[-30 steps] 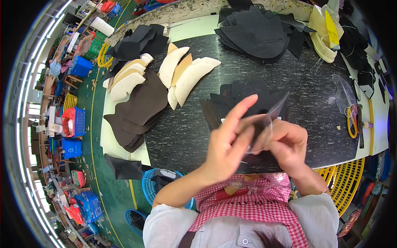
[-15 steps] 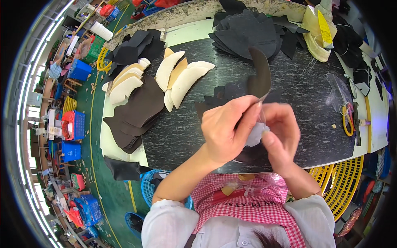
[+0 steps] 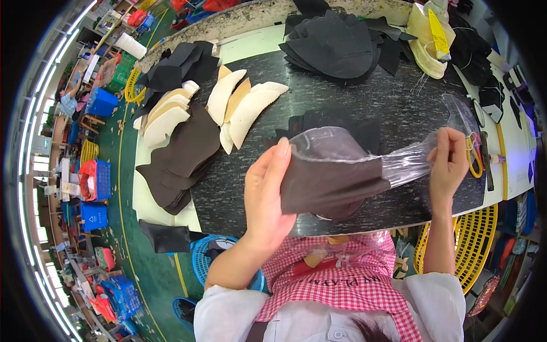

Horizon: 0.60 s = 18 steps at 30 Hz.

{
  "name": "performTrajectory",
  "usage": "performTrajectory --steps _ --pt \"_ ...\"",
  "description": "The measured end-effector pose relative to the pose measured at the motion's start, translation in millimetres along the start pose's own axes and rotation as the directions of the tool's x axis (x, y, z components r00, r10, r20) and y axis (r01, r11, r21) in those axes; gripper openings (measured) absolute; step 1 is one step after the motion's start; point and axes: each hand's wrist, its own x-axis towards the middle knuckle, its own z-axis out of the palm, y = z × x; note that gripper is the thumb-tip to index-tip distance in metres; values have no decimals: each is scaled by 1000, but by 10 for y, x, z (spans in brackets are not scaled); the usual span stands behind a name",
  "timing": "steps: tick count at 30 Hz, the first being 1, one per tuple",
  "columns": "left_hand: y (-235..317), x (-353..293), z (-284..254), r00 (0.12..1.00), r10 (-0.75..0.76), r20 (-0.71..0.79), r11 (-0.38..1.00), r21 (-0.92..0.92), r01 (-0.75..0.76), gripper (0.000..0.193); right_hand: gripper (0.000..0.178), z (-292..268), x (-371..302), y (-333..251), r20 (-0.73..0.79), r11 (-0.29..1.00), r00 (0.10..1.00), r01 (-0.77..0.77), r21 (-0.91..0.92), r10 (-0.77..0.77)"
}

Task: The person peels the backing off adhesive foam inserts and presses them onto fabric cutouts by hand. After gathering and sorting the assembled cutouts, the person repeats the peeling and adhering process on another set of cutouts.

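Green floor (image 3: pixel 159 273), tabletop (image 3: pixel 410 94) beneath brown piece (image 3: pixel 330 183)

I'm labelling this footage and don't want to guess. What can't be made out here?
All in the head view:
Left hand: ends of most fingers, hidden by the hand and the brown piece.
Right hand: its exact grip on the clear film, hidden by its own curled fingers.
Black pieces beyond: their near part, covered by the brown piece.
Yellow basket: the strip behind the right forearm.
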Motion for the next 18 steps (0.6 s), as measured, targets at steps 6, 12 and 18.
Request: performTrajectory --steps 6,12,18 --pt "-145 36 -32 891 368 266 619 645 -448 15 38 172 -204 -840 399 851 768 521 68 -502" --pt "-183 25 50 769 445 460 378 681 -627 8 28 492 -282 -916 310 764 707 633 121 -635" --pt "-81 -67 -23 646 510 568 187 660 -728 5 8 407 -166 -943 372 940 868 267 211 -330"
